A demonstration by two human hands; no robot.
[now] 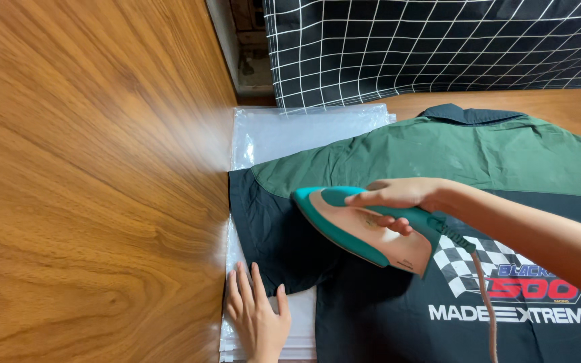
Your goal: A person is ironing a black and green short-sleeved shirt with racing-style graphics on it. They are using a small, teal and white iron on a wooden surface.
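Head view: the right hand (398, 196) closes its grip round the teal handle of a clothes iron (364, 232), which is tilted so that its coppery soleplate shows, above the dark sleeve of a green and black shirt (438, 151) spread flat. The left hand (258, 316) lies open, palm down, on clear plastic sheeting (284, 131) at the sleeve's edge. A wooden panel (89, 181) stands alongside; black checked cloth (438, 47) hangs behind.

Wooden floor (89, 202) with a warm, strongly figured grain, carrying everything here. Directly on it, a stack of clear plastic sheets (290, 134), glossy and flat. Spread over those sheets and onto bare wood at the far side, a green-and-black shirt (438, 154), back upward.
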